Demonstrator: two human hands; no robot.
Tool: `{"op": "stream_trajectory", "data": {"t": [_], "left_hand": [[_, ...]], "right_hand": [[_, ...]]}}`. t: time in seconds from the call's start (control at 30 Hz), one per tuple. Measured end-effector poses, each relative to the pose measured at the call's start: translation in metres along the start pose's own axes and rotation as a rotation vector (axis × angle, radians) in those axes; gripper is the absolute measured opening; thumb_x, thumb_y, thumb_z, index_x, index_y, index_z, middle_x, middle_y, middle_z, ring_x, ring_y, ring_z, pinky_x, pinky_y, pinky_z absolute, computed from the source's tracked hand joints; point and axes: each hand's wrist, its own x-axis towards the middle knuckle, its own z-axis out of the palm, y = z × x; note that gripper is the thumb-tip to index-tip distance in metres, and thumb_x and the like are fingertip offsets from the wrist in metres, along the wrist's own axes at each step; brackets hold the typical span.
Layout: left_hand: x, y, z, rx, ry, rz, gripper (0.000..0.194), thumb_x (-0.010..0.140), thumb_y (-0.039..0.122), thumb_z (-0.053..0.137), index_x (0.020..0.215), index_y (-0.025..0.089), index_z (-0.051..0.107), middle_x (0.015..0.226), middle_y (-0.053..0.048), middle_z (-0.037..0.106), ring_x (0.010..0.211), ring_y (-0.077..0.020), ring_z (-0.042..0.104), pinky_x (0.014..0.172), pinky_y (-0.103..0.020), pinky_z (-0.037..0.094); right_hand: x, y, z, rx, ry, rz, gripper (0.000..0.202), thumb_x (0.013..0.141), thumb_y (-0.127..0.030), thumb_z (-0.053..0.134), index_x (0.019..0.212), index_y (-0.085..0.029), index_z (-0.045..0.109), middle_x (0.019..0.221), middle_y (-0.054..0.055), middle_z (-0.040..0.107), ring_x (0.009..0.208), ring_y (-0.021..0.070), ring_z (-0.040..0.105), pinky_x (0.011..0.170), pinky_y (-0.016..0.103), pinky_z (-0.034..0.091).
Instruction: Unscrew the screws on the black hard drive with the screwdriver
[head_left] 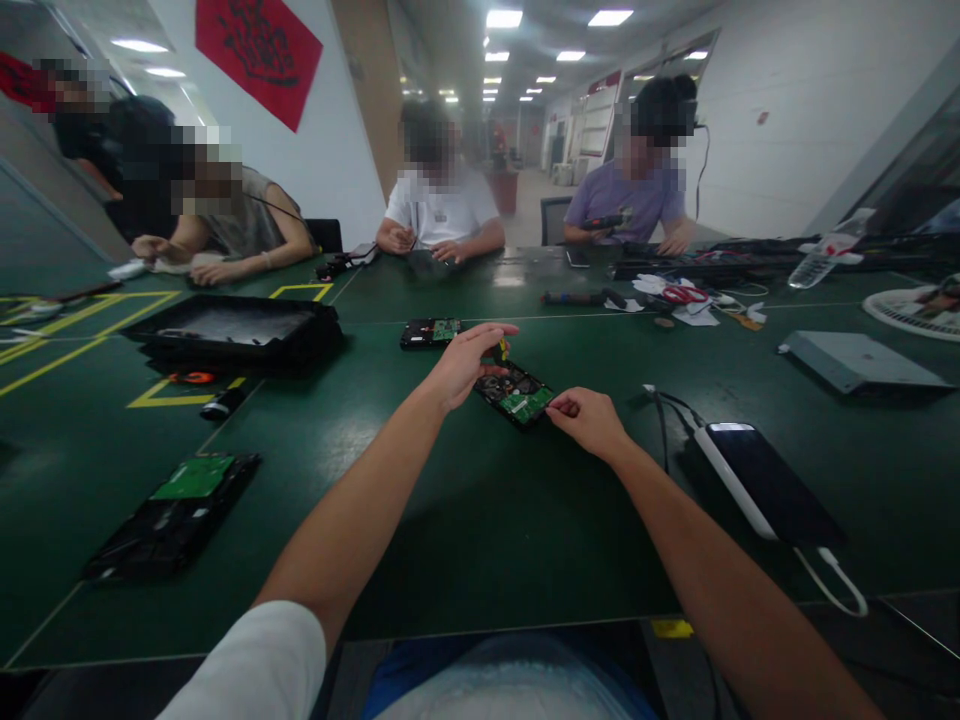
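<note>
In front of me on the table a hard drive (529,402) lies with its green circuit board facing up. My left hand (469,365) is over its far-left end, closed around a small yellow-and-black screwdriver (503,351) that stands roughly upright above the drive. Most of the screwdriver is hidden by my fingers, and I cannot see whether its tip touches a screw. At the drive's right corner, my right hand (589,418) pinches the edge between thumb and fingertips. Just beyond my left hand is a second hard drive (431,333).
A larger black device with a green board (174,510) lies at the near left, black trays (236,335) beyond it. To the right are a phone (772,480) with cables and a grey metal box (862,362). Several people sit across the green table (517,560).
</note>
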Motion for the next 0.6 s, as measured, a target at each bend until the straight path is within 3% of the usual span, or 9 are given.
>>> {"op": "stream_trajectory", "data": {"t": [0.3, 0.6], "left_hand": [[-0.0021, 0.0028, 0.0029, -0.029, -0.017, -0.023, 0.031, 0.091, 0.035, 0.064, 0.117, 0.02, 0.071, 0.095, -0.008, 0.066, 0.091, -0.0196, 0.064, 0.063, -0.027, 0.056], [-0.0014, 0.0021, 0.0024, -0.047, 0.024, -0.006, 0.022, 0.089, 0.031, 0.064, 0.105, 0.017, 0.072, 0.096, -0.009, 0.069, 0.089, -0.0189, 0.067, 0.064, -0.027, 0.057]], "right_hand": [[-0.0008, -0.0037, -0.002, 0.012, -0.001, 0.012, 0.014, 0.088, -0.033, 0.071, 0.09, -0.02, 0.076, 0.086, 0.005, 0.073, 0.073, 0.0174, 0.064, 0.067, 0.03, 0.048], [-0.0009, -0.0022, 0.0017, 0.014, 0.011, 0.002, 0.012, 0.088, -0.031, 0.07, 0.087, -0.021, 0.076, 0.085, 0.004, 0.074, 0.072, 0.0174, 0.065, 0.065, 0.029, 0.048]]}}
